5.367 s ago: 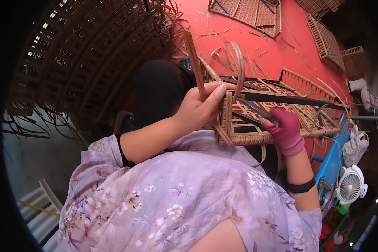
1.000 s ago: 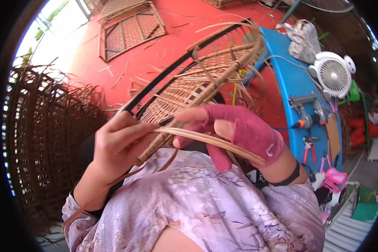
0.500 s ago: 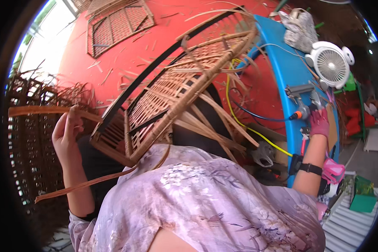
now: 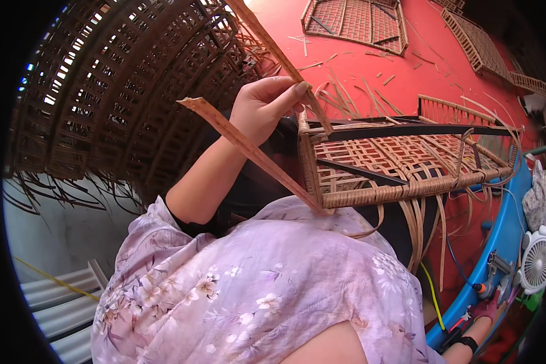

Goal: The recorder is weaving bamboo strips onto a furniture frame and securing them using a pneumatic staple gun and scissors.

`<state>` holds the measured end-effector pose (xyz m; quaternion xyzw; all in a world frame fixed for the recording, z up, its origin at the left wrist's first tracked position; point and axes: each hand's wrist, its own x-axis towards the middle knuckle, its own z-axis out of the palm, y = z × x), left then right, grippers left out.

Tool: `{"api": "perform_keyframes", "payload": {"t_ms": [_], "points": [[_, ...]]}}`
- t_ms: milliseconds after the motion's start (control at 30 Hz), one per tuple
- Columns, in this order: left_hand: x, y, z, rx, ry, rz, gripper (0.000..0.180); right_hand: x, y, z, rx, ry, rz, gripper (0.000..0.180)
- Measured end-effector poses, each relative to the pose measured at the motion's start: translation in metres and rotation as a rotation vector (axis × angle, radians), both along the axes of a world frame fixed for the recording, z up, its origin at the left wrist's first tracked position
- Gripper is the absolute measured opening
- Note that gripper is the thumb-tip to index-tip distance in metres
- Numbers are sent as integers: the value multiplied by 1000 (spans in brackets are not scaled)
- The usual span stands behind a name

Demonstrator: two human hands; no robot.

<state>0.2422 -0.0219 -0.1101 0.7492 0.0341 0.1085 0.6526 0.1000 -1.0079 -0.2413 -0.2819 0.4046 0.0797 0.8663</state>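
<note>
Left hand (image 4: 262, 104) on cane strip (image 4: 249, 145)

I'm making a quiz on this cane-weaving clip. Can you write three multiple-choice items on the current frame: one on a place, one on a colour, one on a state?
1. Where is the right hand?
A. On the woven panel
B. Low at the blue bench, by the tools
C. On the lap

2. What colour is the floor?
A. Red
B. Green
C. White

3. How does the left hand stand to the cane strip?
A. Open, away from it
B. Pinching it near the woven panel's corner
C. Flat on the floor

Answers:
1 B: the gloved hand reaches down beside the blue bench, far from the woven panel.
2 A: the ground behind the panel is red.
3 B: thumb and fingers close on the strip at the frame's corner.
</note>
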Motion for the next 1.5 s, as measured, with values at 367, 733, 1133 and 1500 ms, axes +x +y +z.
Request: {"api": "perform_keyframes", "payload": {"t_ms": [367,733,1133,1500], "points": [[-5,-1,2,-250,64,-114,24,36,68,28,-715,238,-98,68],[-5,-4,-3,-296,7,-180,30,46,79,60,-830,71,-96,51],[-6,3,-16,-111,-125,-247,28,82,397,213,-1291,-475,-339,42],[-2,8,-19,49,-230,-340,26,99,521,255,-1253,-790,679,48]]}}
